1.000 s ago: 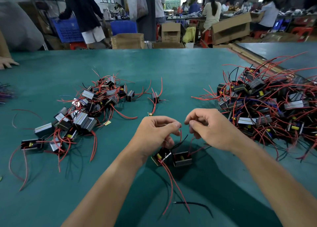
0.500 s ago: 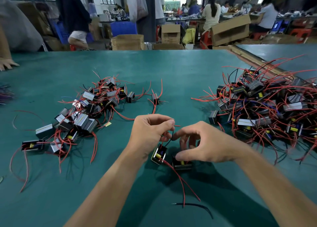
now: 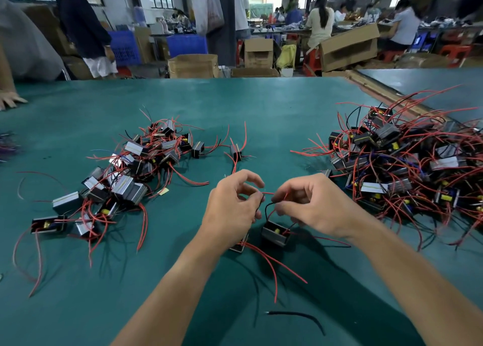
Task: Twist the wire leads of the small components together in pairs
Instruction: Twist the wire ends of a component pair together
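Two small black-and-silver components lie on the green table close in front of me. One component [image 3: 275, 233] sits below my right hand, the other [image 3: 239, 245] is half hidden under my left wrist. My left hand [image 3: 231, 207] pinches red and black wire leads [image 3: 267, 194] at its fingertips. My right hand [image 3: 312, 204] pinches the same leads from the other side, a few centimetres away. Long red leads [image 3: 271, 263] trail from the components toward me.
A pile of components with red wires [image 3: 117, 178] lies at the left, a larger tangled pile [image 3: 407, 167] at the right. One single component [image 3: 236, 150] lies beyond my hands. A loose black wire [image 3: 298, 315] lies near me. Another person's hand [image 3: 10, 100] rests at the far left edge.
My right hand has lifted off the right component and come up to the wire ends. Both hands now hold the leads between them, above the two components.
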Available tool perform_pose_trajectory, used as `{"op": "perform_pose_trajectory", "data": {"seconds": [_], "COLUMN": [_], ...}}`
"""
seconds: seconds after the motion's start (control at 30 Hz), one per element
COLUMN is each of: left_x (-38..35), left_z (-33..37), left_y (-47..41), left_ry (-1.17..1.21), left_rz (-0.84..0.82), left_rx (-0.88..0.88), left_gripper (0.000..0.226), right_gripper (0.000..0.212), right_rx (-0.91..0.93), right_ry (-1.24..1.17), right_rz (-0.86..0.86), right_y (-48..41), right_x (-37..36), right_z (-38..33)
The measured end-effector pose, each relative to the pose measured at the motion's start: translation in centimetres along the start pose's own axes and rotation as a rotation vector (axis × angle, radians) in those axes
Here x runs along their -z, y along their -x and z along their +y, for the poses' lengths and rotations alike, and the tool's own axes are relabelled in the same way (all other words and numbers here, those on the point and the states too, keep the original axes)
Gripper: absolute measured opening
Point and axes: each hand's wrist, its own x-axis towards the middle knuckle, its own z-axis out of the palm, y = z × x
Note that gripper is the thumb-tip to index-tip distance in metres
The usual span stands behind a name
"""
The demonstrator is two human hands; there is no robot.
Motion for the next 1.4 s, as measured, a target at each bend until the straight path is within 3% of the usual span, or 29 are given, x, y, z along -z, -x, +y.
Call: {"op": "perform_pose_trajectory", "data": {"seconds": [0.1,0.23,0.57,0.73,1.0,1.23,1.4], "left_x": [0.02,0.11,0.72,0.77,0.91,0.46,0.68], "left_z": [0.04,0.48,0.81,0.65,0.55,-0.11,0.05], "left_y": [0.06,0.25,0.50,0.24,0.16,-0.11,-0.13], "left_ry": [-0.036,-0.018,0.169,0.170,0.200,0.002,0.009], "left_rz": [-0.030,-0.093,-0.173,-0.157,-0.146,-0.046,-0.045], "left_rx": [-0.011,0.005,0.072,0.067,0.092,0.023,0.024], "left_gripper": [0.024,0.017,0.035,0.040,0.010,0.015,0.014], "right_gripper": [0.016,0.011,0.017,0.022,0.024,0.026,0.021], "right_rx": [0.001,0.056,0.007,0.029,0.061,0.110,0.137], "right_ry": [-0.077,0.008,-0.006,-0.105,-0.134,0.008,-0.008], "right_rz": [0.021,0.010,-0.051,-0.068,-0.037,-0.124,-0.105], "right_y": [-0.09,0.09,0.37,0.15,0.11,0.64,0.56], "right_x": [0.13,0.17,0.56,0.63,0.81,0.90,0.59], "right_z": [-0.02,-0.30,-0.38,-0.35,-0.34,-0.75,-0.82]}}
